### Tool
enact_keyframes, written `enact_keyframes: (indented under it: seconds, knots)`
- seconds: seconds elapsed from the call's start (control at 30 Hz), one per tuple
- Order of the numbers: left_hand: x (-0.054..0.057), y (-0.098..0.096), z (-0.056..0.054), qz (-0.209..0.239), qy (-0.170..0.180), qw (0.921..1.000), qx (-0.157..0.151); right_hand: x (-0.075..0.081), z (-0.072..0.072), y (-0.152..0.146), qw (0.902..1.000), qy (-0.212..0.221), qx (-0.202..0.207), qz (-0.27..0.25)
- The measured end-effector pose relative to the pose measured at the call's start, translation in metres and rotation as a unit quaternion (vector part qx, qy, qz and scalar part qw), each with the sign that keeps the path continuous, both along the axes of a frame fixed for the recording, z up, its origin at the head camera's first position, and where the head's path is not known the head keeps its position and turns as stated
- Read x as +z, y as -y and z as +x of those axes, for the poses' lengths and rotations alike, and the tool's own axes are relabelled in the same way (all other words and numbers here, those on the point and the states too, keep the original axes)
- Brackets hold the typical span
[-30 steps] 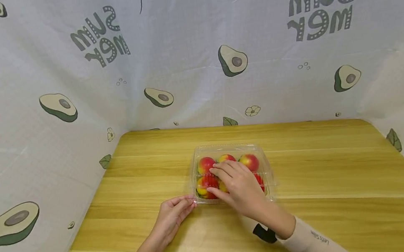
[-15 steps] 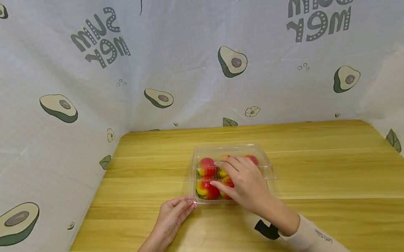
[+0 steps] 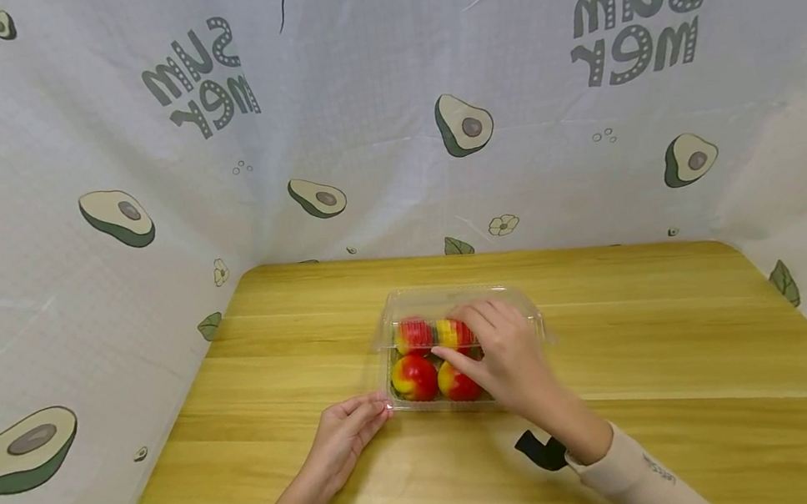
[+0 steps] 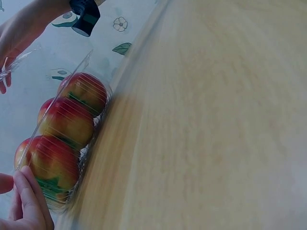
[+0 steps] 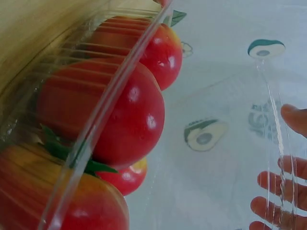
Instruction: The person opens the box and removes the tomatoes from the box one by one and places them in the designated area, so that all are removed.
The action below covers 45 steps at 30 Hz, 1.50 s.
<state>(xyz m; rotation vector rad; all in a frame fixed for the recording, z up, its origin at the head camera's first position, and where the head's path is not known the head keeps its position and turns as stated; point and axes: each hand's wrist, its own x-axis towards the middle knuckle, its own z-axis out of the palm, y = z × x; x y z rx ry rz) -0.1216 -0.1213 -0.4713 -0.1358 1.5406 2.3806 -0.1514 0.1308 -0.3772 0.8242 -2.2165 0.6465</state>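
Observation:
Round red-and-yellow fruits [image 3: 415,378] sit in rows in a clear plastic clamshell box [image 3: 430,406] on the table. My left hand [image 3: 346,437] pinches the box at its near left corner; in the left wrist view its fingertips [image 4: 29,189] are at the rim. With thumb and fingers, my right hand [image 3: 510,352] holds the front edge of the hinged lid [image 3: 409,300], which stands raised at a slant. Clear plastic passes between the thumb and the fingers [image 5: 268,184] in the right wrist view. The right-hand fruits are hidden behind the right hand in the head view.
The wooden table [image 3: 671,337] extends around the box on all sides. A white sheet [image 3: 372,121] printed with avocados hangs behind and at both sides. A black wrist strap [image 3: 543,450] is on the right forearm.
My right hand has moved up and slightly right, swinging the lid's front edge up and back. The front fruits are now uncovered. My left hand has stayed at the corner.

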Motion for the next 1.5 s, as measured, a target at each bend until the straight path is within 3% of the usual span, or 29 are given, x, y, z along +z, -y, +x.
enact_keyframes:
  seconds: [0.67,1.0,1.5]
  knots:
    - [0.000,0.003,0.000,0.011,0.007,0.9999,-0.009,0.017,-0.008,-0.016,0.9995,0.014,-0.011,-0.024]
    - [0.000,0.003,0.000,0.019,0.008,0.9997,-0.013,0.020,-0.010,-0.022,0.9966,0.031,-0.013,-0.076]
    - [0.000,0.003,0.001,0.023,0.009,0.9996,-0.015,0.026,-0.018,-0.033,0.9958,-0.021,-0.043,-0.078]
